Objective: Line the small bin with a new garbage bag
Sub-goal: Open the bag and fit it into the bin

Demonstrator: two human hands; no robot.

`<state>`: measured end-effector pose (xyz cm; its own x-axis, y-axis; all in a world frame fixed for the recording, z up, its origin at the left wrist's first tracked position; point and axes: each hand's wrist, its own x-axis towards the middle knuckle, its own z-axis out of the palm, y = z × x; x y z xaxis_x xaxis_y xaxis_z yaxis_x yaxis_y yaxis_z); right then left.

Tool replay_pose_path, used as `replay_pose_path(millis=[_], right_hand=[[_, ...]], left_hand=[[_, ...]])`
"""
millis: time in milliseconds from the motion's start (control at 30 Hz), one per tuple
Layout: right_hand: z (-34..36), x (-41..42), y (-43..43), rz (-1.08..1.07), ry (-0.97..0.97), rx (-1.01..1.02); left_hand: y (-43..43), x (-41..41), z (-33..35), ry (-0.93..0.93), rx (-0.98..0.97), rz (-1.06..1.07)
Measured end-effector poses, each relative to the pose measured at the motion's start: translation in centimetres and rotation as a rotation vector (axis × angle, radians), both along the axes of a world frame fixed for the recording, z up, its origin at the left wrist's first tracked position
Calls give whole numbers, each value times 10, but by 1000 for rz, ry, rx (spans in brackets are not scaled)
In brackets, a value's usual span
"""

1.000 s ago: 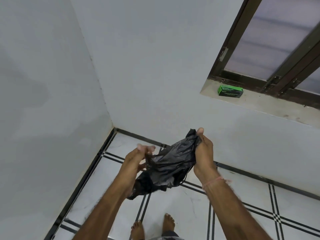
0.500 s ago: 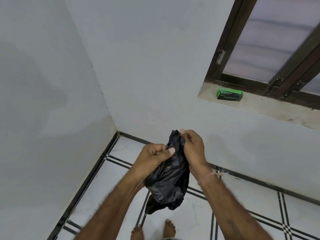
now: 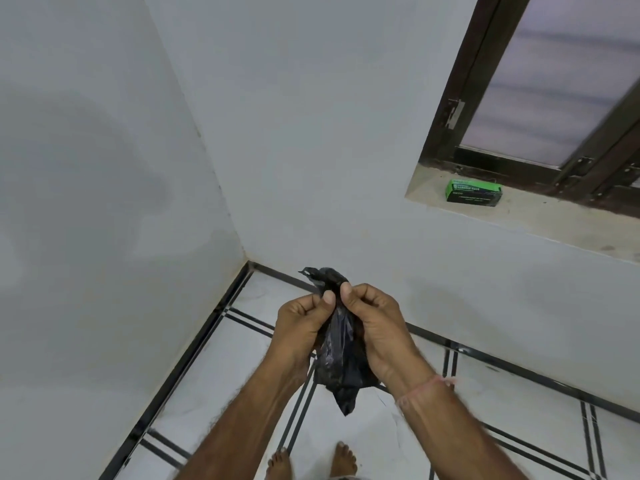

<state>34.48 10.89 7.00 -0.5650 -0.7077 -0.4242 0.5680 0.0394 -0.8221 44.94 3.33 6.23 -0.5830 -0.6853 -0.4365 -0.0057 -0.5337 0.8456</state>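
Garbage bag (image 3: 337, 355) bunched btwn both hands, top edge pinched

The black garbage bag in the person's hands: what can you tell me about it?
The black garbage bag is thin, glossy, crinkled plastic, bunched and unopened. The left hand and right hand pinch it near its top, thumbs almost meeting; a ragged edge sticks up above them and a tapered tail hangs below, above the tiled floor.

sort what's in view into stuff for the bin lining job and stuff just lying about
For the job:
crumpled black plastic garbage bag
left hand and right hand, both gripping it
green cardboard garbage-bag box on the windowsill

Just there:
dark-framed window
white tiled floor
No bin is in view.
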Motion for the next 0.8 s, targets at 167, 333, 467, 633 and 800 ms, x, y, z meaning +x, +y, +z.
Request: replay_pose_path(millis=[167,333,467,633,800], right_hand=[[-6,-13,6,-99,-130,68],[-14,-40,9,-208,-258,159],[-22,-56,8,-246,-370,237],[-40,-64,8,-333,-415,243],[-50,-57,1,-312,-416,243]], left_hand=[[-4,-1,-8,-39,6,23],[-13,3,-17,30,162,99],[-12,1,-20,121,365,180],[-19,3,-18,182,469,329],[-20,0,-28,75,485,328]])
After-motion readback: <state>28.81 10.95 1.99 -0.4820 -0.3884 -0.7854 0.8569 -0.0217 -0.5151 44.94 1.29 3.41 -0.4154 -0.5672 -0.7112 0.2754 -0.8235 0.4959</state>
